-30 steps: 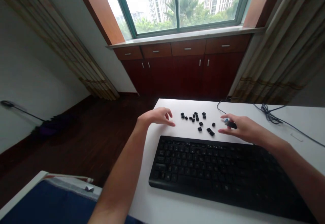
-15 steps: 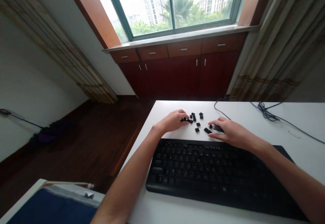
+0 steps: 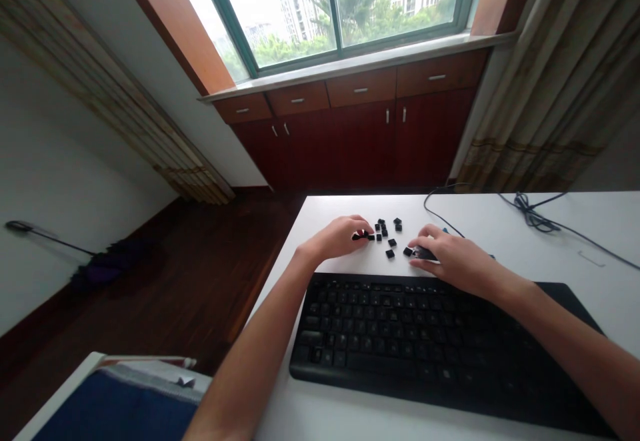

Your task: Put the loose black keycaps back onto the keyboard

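Directly between left hand [image 3: 337, 239] and right hand [image 3: 457, 261], black keycaps [image 3: 384, 235], leftmost under fingertips

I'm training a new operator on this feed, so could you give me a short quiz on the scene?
1. Which is closer to the window: the loose black keycaps or the black keyboard?
2. True or false: the loose black keycaps lie on top of the black keyboard, not on the white table.
3. What does the right hand hold between its fingers?

Key:
1. The loose black keycaps.
2. False.
3. A small dark object.
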